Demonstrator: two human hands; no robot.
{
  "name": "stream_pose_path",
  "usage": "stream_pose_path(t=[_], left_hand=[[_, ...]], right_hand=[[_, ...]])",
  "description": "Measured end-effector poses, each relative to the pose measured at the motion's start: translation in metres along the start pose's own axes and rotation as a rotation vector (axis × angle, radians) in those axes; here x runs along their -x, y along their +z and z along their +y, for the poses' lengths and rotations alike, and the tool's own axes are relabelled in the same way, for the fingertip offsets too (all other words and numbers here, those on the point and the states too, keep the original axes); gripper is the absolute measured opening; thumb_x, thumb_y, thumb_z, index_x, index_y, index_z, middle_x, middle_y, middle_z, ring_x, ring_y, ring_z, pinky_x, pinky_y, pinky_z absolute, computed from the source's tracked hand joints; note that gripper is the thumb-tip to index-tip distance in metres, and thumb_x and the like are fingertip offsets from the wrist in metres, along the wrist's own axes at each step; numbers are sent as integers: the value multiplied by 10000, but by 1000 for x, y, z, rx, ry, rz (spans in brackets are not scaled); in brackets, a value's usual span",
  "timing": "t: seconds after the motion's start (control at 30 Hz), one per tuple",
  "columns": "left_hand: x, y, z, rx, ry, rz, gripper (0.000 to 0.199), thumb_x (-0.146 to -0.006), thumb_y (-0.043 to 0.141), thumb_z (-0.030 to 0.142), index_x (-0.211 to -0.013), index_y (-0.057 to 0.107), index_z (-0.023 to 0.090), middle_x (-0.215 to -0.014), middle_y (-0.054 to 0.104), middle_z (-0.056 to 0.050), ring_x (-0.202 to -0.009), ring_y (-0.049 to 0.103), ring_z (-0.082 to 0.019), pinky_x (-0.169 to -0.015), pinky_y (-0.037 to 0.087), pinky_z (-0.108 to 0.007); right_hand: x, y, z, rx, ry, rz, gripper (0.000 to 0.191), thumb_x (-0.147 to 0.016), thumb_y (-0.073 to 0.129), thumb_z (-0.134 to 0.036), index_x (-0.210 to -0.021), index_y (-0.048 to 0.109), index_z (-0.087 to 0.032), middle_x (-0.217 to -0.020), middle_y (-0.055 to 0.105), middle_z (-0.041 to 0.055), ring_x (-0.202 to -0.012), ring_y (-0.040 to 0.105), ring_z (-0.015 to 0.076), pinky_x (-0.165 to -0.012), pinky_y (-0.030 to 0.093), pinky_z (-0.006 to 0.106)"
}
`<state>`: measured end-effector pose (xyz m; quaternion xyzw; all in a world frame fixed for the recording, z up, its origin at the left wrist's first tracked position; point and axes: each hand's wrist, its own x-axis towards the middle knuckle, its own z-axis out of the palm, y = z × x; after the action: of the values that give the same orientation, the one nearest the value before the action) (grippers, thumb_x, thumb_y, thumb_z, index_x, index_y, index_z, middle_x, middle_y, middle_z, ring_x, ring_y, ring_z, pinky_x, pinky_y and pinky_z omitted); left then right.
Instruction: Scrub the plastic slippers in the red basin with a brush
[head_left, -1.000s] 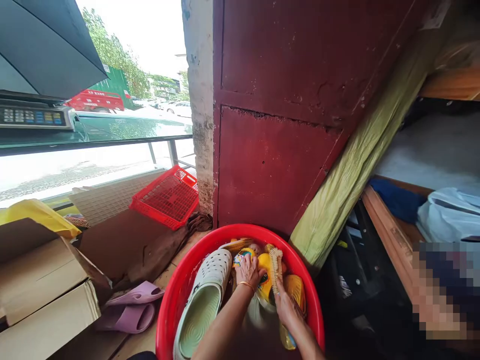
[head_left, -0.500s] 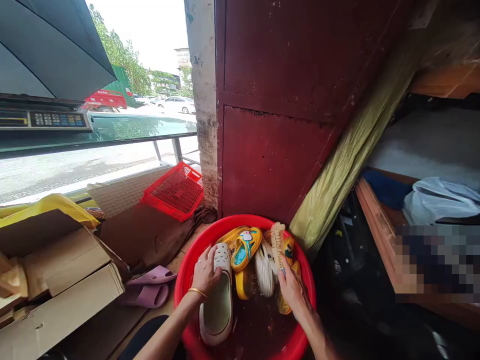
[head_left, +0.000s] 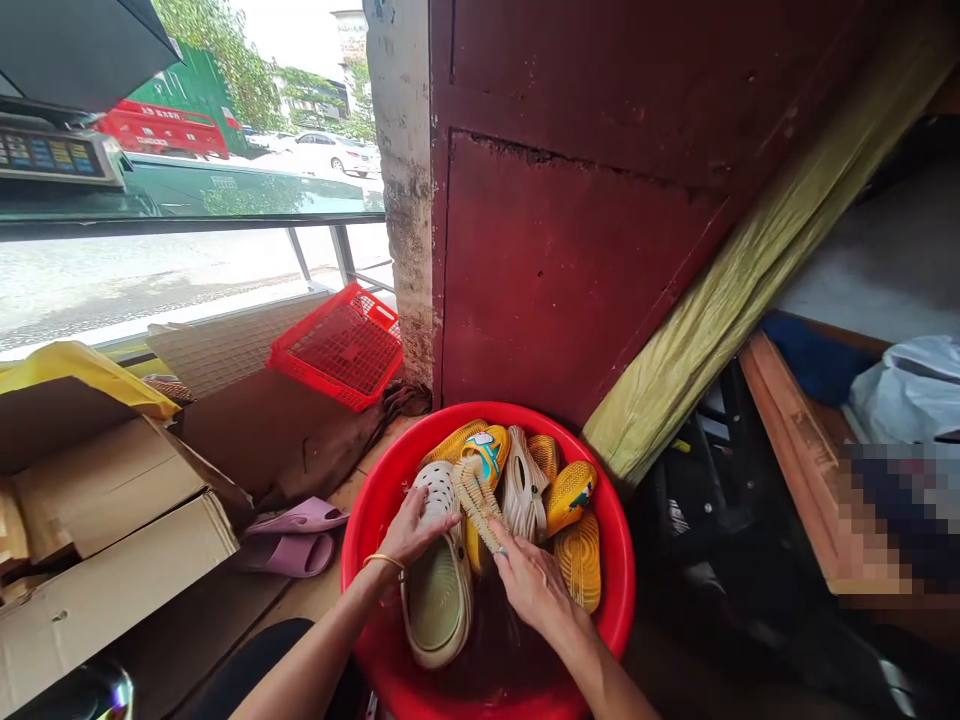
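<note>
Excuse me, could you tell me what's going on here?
A person has both hands in a red plastic basin holding water and several shoes. Their left hand grips a pale clog, and their right hand holds a scrub brush, its bristles right by the clog. Yellow slides and a second pale clog lie piled in the basin, while lilac slides sit on the floor beside it.

Head-worn camera looks forward and down over a red basin (head_left: 487,412).
</note>
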<state>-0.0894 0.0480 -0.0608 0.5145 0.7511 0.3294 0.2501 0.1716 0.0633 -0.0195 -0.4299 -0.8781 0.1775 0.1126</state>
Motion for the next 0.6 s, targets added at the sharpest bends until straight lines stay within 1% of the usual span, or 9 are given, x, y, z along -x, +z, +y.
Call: stream_pose_path(t=[0.07,0.13,0.17,0.23,0.3,0.37,0.43,0.5,0.6], left_hand=[[7,1,-4,24,100,-66,1013,-695,744,667,-1500,487,108,-1627,415,-251,-1516,391,-381,-1168,438,-497],[12,3,-8,10,228,-93,1019,-675,811,537,-1538,454,128,-1671,341,-240,-1557,296,-385,-1208,384,-530],[14,4,-9,-5,278,-96,938,-708,795,433,-1537,466,143,-1666,358,-227,-1556,300,-375,-1214,378,-530],[16,7,-10,-37,329,-70,741,-768,656,212,-1498,535,173,-1618,459,-189,-1521,391,-334,-1215,396,-502],[19,9,-7,-66,344,-5,711,-747,517,80,-1441,609,207,-1537,571,-143,-1456,499,-296,-1202,430,-480],[23,9,-1,-77,386,61,732,-736,469,50,-1423,633,243,-1504,611,-101,-1424,540,-280,-1196,447,-477],[30,8,6,-75,468,80,728,-756,466,62,-1438,621,267,-1515,603,-74,-1432,532,-275,-1200,446,-473],[36,7,13,-76,543,83,708,-780,459,71,-1441,617,272,-1534,585,-69,-1430,533,-267,-1195,454,-455],[40,12,21,-117,650,91,637,-848,436,80,-1423,631,274,-1524,594,-80,-1412,552,-256,-1172,477,-440]], right_hand=[[-2,1,-1,-27,-19,-20,569,-1015,401,-242,-1582,449,-253,-1148,789,86,-988,765,232,-899,587,321],[-4,1,-1,-58,-21,-12,568,-1016,404,-235,-1582,448,-242,-1163,785,91,-1024,757,228,-925,575,311],[-4,0,0,-66,-17,-4,564,-1016,403,-232,-1578,452,-233,-1173,782,97,-1044,752,230,-937,569,311],[-3,-1,-1,-61,-11,1,558,-1019,394,-232,-1574,458,-218,-1178,780,107,-1064,746,241,-946,568,321],[-1,-3,-1,-36,-42,-11,557,-1026,387,-240,-1579,452,-240,-1165,783,100,-1057,746,247,-941,573,329],[1,-8,1,17,-89,-20,557,-1028,404,-251,-1581,450,-305,-1149,784,77,-1021,753,244,-911,584,327],[2,-17,8,103,-91,5,560,-1020,433,-248,-1566,465,-366,-1126,784,57,-966,760,240,-862,598,322],[3,-29,19,210,-13,75,564,-1008,439,-214,-1548,497,-370,-1094,784,65,-914,762,240,-823,604,322],[5,-44,33,296,150,191,574,-999,407,-167,-1547,516,-297,-1071,781,99,-862,756,235,-771,610,311]])
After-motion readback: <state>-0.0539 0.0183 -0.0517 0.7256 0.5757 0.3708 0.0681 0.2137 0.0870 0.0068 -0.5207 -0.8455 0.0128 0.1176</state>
